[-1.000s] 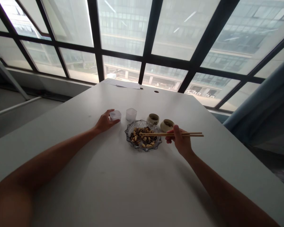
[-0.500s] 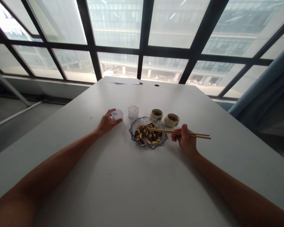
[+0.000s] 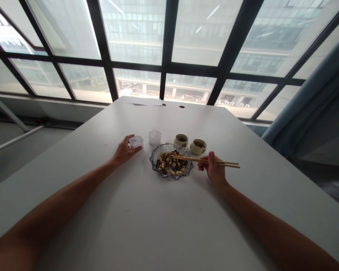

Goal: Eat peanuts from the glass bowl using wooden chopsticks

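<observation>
My left hand is curved around a small translucent plastic cup that stands on the table, thumb on its near side. A second plastic cup stands just to the right of it. With my right hand I grip a pair of wooden chopsticks. Their tips reach into the nuts and dark seeds on a scalloped glass plate. Whether the tips pinch a piece cannot be made out. Behind the plate sit two cream ceramic cups, the left one and the right one, the right one with bits inside.
The white table runs up to a large framed window. Paper sheets lie at its far edge, near two dark round holes. A blue curtain hangs at the right, and a white metal frame stands at the left.
The view has shifted slightly, so everything appears a little further left and lower. Both hands keep their holds, and the chopstick tips stay among the nuts and seeds.
</observation>
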### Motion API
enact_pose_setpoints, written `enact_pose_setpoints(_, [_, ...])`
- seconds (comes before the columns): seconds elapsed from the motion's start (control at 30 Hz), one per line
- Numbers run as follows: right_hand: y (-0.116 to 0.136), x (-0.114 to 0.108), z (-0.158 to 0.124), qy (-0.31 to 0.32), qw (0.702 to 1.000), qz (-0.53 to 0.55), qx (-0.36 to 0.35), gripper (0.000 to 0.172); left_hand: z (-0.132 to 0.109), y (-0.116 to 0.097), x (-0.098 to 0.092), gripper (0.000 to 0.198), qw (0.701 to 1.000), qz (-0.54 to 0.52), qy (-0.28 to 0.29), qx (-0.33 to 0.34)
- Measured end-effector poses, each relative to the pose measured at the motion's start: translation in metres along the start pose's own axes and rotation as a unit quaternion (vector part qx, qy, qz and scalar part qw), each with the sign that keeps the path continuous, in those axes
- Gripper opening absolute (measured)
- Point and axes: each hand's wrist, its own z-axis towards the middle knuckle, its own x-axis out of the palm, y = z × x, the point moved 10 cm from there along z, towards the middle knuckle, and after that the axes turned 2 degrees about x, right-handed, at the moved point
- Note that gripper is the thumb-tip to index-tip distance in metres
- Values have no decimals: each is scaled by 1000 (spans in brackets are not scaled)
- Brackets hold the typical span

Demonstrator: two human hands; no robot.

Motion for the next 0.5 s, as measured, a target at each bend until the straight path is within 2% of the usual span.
enact_pose_setpoints(0.2, [0,5,-1,22,1000,3,3,60,0,2,-2,86,1000,9,1,-8])
enact_pose_setpoints(0.5, [6,6,-3,13,1000,12,-1,63,1,6,-1,91,1000,9,5,-9])
